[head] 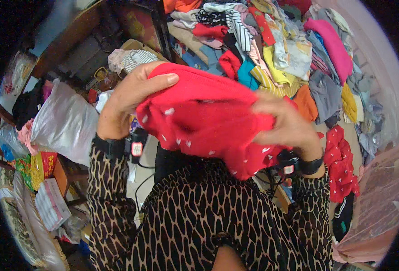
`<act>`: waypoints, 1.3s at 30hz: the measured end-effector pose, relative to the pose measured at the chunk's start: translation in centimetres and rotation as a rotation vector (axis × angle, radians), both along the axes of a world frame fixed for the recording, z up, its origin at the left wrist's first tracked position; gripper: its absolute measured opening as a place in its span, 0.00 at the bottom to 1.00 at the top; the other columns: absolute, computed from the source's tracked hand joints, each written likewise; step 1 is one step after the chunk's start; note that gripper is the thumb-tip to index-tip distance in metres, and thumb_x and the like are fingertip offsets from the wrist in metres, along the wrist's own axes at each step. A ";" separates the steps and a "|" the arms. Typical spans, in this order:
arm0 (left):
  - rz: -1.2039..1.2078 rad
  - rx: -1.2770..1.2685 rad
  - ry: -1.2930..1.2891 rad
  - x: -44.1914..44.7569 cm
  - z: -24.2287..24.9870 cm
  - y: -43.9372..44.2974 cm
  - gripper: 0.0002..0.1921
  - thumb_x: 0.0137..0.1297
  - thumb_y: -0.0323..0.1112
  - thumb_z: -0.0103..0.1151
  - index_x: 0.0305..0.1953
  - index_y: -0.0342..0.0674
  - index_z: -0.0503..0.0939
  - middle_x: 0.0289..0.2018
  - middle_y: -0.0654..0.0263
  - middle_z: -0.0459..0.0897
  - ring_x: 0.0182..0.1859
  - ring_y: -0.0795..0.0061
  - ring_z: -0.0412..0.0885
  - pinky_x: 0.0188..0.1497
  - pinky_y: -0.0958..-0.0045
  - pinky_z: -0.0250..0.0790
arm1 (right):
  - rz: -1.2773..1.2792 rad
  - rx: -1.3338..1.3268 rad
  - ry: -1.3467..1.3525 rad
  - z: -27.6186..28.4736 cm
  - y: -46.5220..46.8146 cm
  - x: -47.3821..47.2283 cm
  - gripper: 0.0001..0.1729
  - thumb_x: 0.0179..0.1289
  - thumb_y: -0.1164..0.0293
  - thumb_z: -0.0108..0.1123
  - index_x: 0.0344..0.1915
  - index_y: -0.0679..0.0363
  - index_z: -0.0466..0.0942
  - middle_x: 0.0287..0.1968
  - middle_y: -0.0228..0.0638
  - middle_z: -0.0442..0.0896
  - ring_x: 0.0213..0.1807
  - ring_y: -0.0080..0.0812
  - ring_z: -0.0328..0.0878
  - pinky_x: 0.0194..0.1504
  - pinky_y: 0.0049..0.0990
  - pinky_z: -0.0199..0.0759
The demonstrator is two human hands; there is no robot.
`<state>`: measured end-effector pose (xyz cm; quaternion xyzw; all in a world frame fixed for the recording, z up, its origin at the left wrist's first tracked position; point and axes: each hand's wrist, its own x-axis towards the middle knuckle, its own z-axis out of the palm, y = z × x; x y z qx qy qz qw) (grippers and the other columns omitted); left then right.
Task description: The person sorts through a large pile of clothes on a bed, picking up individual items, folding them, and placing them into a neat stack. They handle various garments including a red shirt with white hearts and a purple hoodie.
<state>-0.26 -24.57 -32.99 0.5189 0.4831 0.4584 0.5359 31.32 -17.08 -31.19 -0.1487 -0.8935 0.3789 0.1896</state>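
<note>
A red garment with small white heart-like marks [199, 125] hangs between my two hands, in front of my body. My left hand [141, 89] grips its upper left edge, the thumb lying on top of the cloth and the other fingers hidden behind it. At the garment's right side is my right hand [284, 122], blurred, with its fingers at the cloth; whether they are closed on it cannot be made out. A second red garment with white marks [338, 162] lies to the right, beyond my right wrist.
Piled clothes [274, 50] cover the surface ahead and to the right, a pink garment [331, 47] among them. At the left stand a white plastic bag [67, 122] and a pack of white rolls [52, 203]. Dark cables hang by both wrists. Pinkish netting [382, 189] borders the right side.
</note>
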 end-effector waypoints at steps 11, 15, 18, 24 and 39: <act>0.435 0.579 0.384 -4.9 2.3 4.5 0.14 0.64 0.35 0.55 0.48 0.36 0.78 0.35 0.68 0.82 0.38 0.80 0.78 0.41 0.76 0.70 | -0.362 -0.047 0.097 8.6 5.0 0.2 0.22 0.50 0.73 0.68 0.47 0.63 0.76 0.41 0.24 0.78 0.44 0.20 0.75 0.50 0.22 0.67; 0.437 0.695 0.045 -5.6 7.7 5.4 0.11 0.70 0.32 0.48 0.46 0.33 0.77 0.37 0.67 0.82 0.40 0.77 0.79 0.45 0.76 0.72 | -0.339 0.164 0.107 13.6 8.2 -0.4 0.25 0.57 0.69 0.65 0.55 0.63 0.73 0.46 0.33 0.81 0.48 0.25 0.78 0.51 0.26 0.72; 0.429 0.788 -0.164 -5.7 12.2 5.2 0.12 0.70 0.32 0.49 0.48 0.32 0.77 0.39 0.63 0.83 0.38 0.75 0.80 0.42 0.76 0.73 | -0.465 0.340 0.216 19.0 9.7 -1.7 0.27 0.56 0.68 0.65 0.55 0.66 0.72 0.45 0.38 0.82 0.45 0.29 0.80 0.48 0.26 0.75; 0.526 0.827 -0.093 -4.9 15.3 1.5 0.15 0.70 0.33 0.49 0.53 0.31 0.75 0.43 0.59 0.82 0.42 0.73 0.80 0.46 0.74 0.73 | -0.227 -0.001 0.265 22.5 8.6 -8.9 0.22 0.60 0.71 0.58 0.54 0.68 0.70 0.46 0.45 0.81 0.42 0.32 0.80 0.46 0.29 0.77; 0.493 0.535 -0.596 1.6 2.7 1.0 0.19 0.61 0.32 0.60 0.53 0.36 0.73 0.48 0.63 0.80 0.50 0.71 0.79 0.54 0.67 0.71 | 0.227 -0.596 0.421 10.3 3.3 -15.9 0.26 0.66 0.65 0.57 0.61 0.59 0.65 0.54 0.34 0.77 0.54 0.29 0.76 0.52 0.28 0.71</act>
